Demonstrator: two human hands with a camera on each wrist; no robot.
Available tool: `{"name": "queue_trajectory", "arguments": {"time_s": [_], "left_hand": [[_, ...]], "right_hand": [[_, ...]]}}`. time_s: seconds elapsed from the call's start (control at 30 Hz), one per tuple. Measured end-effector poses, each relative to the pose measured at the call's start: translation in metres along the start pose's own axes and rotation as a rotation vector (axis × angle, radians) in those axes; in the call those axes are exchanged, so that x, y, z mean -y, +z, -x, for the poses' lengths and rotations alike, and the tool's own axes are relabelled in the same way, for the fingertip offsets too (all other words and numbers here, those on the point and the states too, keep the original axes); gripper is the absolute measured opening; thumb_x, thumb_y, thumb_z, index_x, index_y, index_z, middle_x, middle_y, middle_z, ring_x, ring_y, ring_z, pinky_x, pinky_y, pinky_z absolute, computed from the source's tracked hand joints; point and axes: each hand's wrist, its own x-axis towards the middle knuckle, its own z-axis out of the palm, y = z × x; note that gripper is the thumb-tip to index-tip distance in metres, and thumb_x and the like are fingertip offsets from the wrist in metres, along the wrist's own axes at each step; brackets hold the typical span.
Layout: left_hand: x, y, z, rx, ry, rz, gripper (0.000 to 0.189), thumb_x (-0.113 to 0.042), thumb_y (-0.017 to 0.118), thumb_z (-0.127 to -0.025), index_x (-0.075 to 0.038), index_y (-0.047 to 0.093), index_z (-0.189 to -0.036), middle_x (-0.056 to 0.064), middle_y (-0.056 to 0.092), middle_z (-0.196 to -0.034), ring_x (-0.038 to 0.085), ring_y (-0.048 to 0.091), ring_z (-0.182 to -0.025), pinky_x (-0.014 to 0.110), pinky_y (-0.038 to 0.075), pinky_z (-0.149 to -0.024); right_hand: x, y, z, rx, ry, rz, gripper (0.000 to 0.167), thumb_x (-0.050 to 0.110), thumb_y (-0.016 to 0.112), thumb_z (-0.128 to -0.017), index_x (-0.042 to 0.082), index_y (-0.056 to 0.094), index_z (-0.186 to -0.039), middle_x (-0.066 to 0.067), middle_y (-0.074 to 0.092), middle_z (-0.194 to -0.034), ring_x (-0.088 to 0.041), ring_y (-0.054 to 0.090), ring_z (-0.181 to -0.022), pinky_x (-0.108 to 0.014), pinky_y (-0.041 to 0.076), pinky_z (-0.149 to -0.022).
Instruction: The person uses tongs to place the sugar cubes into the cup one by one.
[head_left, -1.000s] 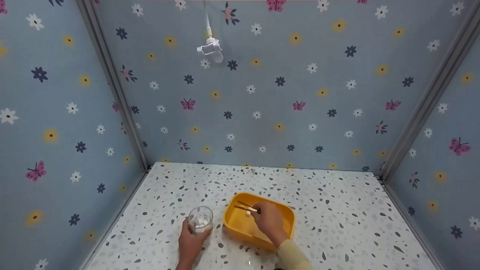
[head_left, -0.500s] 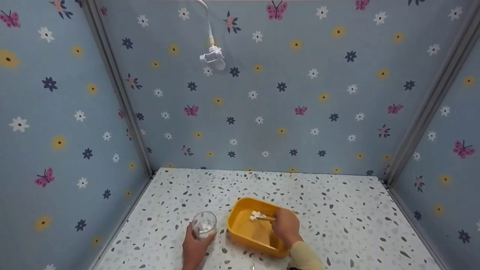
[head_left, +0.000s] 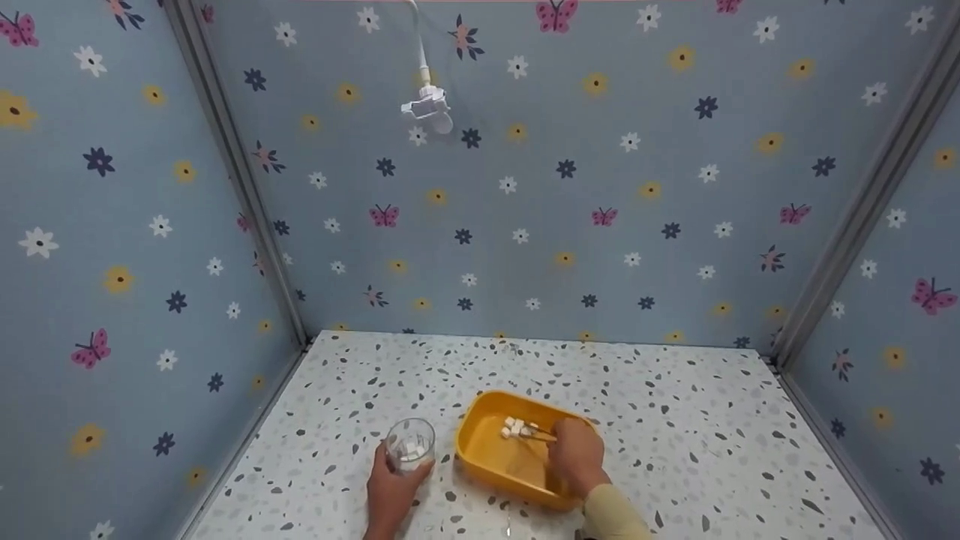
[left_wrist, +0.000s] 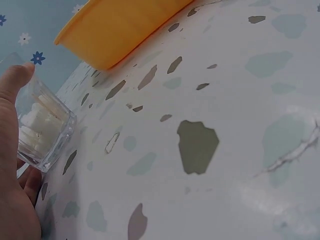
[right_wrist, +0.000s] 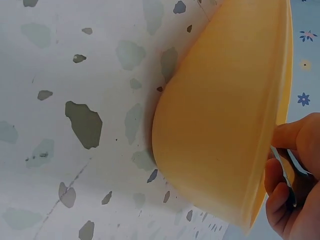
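My left hand (head_left: 391,487) holds a clear drinking glass (head_left: 421,459) upright on the tabletop, with thumb and fingers around its side. Several white cubes (left_wrist: 40,122) lie inside the glass in the left wrist view. To the right sits a yellow rectangular tub (head_left: 480,461), holding a small cluster of white cubes (head_left: 510,426) on its floor. My right hand (head_left: 579,456) reaches over the tub's right side and grips metal tongs (head_left: 541,433), whose tips are right at the cubes. In the right wrist view, the tub wall (right_wrist: 215,115) hides the tips.
The table (head_left: 697,450) is white with grey speckles. Blue flowered walls (head_left: 525,187) with grey corner posts enclose it at the back and both sides. A white clip holder (head_left: 427,109) hangs on a stalk at the upper back.
My right hand has moved right and lower over the tub, uncovering the cluster of cubes. The tongs' spread prongs now point into the cubes. My left hand keeps its hold on the glass.
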Motion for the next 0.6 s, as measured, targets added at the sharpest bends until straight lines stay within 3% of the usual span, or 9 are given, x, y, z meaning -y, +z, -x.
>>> {"name": "queue_trajectory", "arguments": {"time_s": [0.37,0.6], "left_hand": [[0.0022,0.0037,-0.0005,-0.001,-0.008,-0.003,0.106,-0.041,0.088,-0.068,-0.004,0.030,-0.148,0.026,0.036,-0.147,0.041,0.035,-0.135,0.053,0.033,-0.108],[0.0006,0.0035,-0.0012,-0.012,-0.002,-0.006,0.102,-0.041,0.088,-0.067,-0.007,0.033,-0.146,0.025,0.038,-0.147,0.040,0.036,-0.134,0.053,0.034,-0.107]], "right_hand": [[-0.0035,0.0004,0.0039,0.030,0.008,-0.056,0.005,0.008,0.069,-0.086,0.008,0.073,-0.089,-0.001,0.067,-0.078,-0.018,0.060,-0.071,-0.044,0.054,-0.078],[-0.0063,-0.0029,0.0034,0.034,-0.014,-0.028,0.010,0.012,0.070,-0.088,0.011,0.070,-0.078,0.003,0.061,-0.070,-0.015,0.054,-0.063,-0.037,0.052,-0.064]]}}
